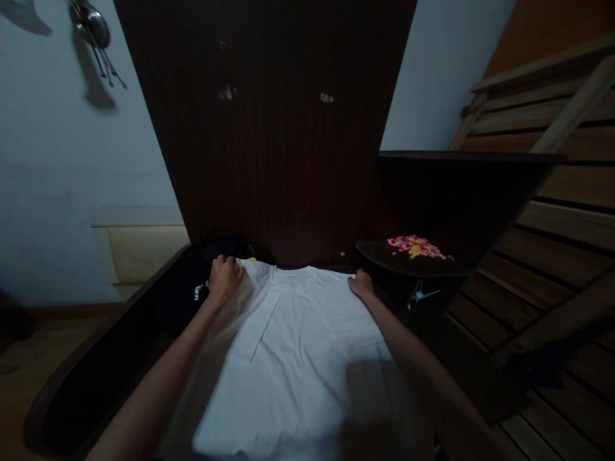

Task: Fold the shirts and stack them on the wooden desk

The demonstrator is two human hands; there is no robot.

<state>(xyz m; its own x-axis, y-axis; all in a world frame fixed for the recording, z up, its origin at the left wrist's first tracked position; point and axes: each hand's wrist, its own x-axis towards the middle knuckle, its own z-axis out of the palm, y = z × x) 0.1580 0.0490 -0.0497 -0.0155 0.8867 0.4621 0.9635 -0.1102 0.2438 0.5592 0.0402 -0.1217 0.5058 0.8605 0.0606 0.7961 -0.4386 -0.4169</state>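
Observation:
A white T-shirt (293, 346) is spread out in front of me, its neckline at the far end and light creases across the front. My left hand (225, 280) is closed on the shirt's far left shoulder. At the far right shoulder, my right hand (362, 283) grips the fabric, its fingers partly hidden behind the edge. Shadow falls over the shirt's lower right. Behind my left hand lies a dark cloth item (192, 288) with white lettering.
A tall dark wooden panel (278, 160) rises behind the shirt. To the right, a dark shelf (372, 254) carries a pile of pink and yellow bits (414, 246). Wooden slats (571, 224) stand at far right. Metal utensils (96, 32) hang on the left wall.

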